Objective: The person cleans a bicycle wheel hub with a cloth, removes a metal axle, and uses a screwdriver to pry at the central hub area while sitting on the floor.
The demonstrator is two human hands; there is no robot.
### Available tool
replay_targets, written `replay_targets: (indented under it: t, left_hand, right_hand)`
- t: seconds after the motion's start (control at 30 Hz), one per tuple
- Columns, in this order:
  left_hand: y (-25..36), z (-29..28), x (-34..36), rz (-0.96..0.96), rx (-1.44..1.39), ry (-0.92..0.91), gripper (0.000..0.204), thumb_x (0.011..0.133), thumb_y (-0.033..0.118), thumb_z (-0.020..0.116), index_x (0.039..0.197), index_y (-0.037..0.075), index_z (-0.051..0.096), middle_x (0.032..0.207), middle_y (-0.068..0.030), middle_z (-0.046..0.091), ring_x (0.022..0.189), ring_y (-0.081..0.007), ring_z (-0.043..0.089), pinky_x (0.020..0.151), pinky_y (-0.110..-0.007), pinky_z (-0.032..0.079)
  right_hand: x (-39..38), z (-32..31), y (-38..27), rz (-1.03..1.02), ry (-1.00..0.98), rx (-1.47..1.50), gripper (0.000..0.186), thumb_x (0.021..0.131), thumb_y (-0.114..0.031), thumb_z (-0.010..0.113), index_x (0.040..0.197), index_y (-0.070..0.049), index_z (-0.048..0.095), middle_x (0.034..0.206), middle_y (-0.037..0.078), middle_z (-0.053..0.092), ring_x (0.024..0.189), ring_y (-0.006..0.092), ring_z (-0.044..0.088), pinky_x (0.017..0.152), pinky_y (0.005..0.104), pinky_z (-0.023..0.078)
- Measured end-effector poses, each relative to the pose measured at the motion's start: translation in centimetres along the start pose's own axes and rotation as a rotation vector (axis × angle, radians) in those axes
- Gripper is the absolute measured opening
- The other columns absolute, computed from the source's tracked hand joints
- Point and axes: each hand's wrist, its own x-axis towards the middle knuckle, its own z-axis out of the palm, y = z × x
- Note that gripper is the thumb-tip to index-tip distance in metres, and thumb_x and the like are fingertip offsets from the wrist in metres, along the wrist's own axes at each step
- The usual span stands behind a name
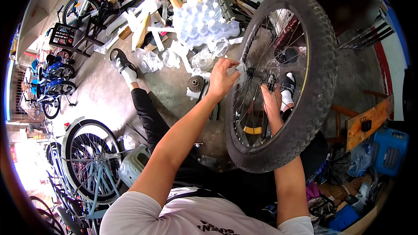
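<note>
A bicycle wheel with a knobbly black tyre (320, 61) stands tilted in front of me, right of the middle. My left hand (224, 78) is closed, its fingers pinching crumpled clear plastic (237, 73) at the near side of the hub (257, 74). Seen through the spokes, my right hand (272, 98) is on the far side of the wheel, its fingertips closed at the axle end; spokes partly cover them. Below my left wrist, a sprocket cassette (196, 83) lies on the floor.
Shrink-wrapped water bottles (202, 21) and packing scraps lie ahead. At lower left stands a light-blue bicycle (93, 165); small blue bikes (58, 78) are farther off. A wooden stool (370, 122) and a blue case (390, 150) are at right. My feet flank the work area.
</note>
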Motion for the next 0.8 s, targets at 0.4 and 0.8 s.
replay_targets:
  t: [0.4,0.8]
  left_hand:
    - [-1.4,-0.8,-0.2,-0.17,-0.126,-0.051,0.022,0.081,0.01,0.076,0.1,0.0,0.071,0.091,-0.0137,0.07,0.077,-0.0257,0.069,0.072,-0.036,0.054]
    - [-1.7,-0.2,0.8,-0.176,0.095,-0.131,0.033,0.094,0.032,0.069,0.094,-0.001,0.07,0.082,-0.0166,0.072,0.074,-0.0291,0.069,0.07,-0.04,0.053]
  right_hand:
    - [-2.3,0.8,-3.4,-0.049,-0.084,0.225,0.056,0.104,-0.054,0.046,0.089,-0.003,0.064,0.07,0.007,0.065,0.055,0.0184,0.062,0.051,0.0329,0.052]
    - [-1.2,1.3,-1.6,0.002,-0.142,0.116,0.043,0.11,-0.039,0.038,0.121,-0.003,0.056,0.079,0.009,0.064,0.062,0.0193,0.063,0.055,0.0323,0.053]
